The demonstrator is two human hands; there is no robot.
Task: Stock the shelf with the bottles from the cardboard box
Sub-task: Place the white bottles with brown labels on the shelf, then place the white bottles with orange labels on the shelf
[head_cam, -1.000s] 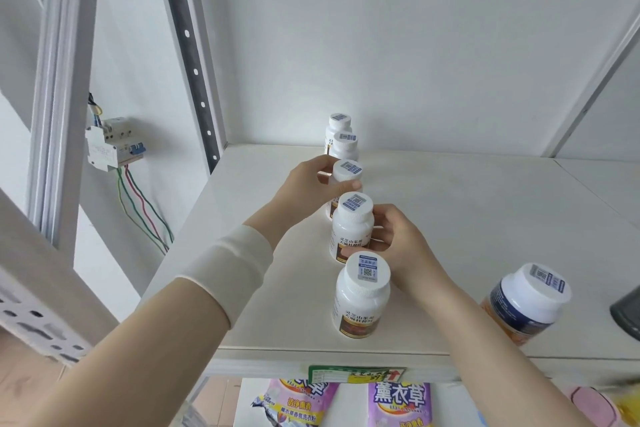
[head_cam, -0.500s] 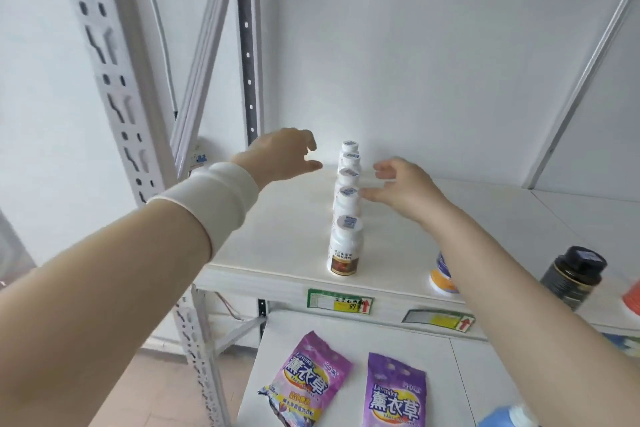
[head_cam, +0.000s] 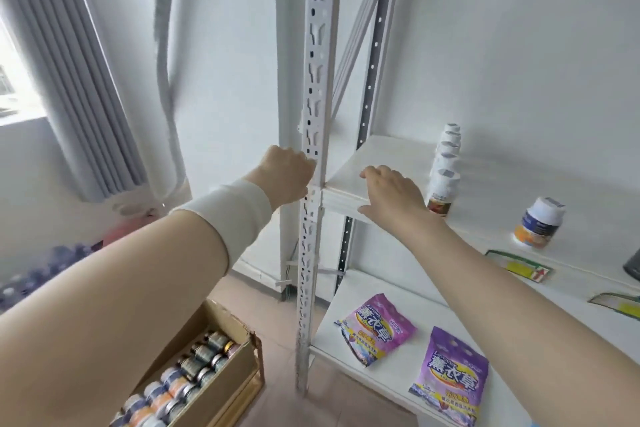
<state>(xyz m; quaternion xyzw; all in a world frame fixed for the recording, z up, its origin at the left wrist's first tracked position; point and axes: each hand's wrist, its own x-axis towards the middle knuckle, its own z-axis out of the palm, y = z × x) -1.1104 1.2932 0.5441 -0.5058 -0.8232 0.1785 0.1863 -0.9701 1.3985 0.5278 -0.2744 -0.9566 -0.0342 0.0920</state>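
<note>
Relaxed, empty right hand (head_cam: 391, 194) over shelf (head_cam: 381, 156) edge; left hand (head_cam: 285, 177) fingers hidden behind post (head_cam: 313, 80), grip unclear. Stocked bottles (head_cam: 445, 166) in row beyond right hand. Below left hand, box (head_cam: 221, 392) holds many more: task part-done.

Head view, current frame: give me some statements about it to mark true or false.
1. The right hand holds a bottle. False: it is open over the front corner of the upper shelf and holds nothing.
2. The white bottles stand in one row running front to back on the upper shelf. True.
3. The cardboard box on the floor is empty. False: boxed bottles fill it in rows.
4. The two purple bags lie on the lower shelf. True.
5. The blue-labelled bottle touches the white row. False: it stands apart, to the right.
</note>
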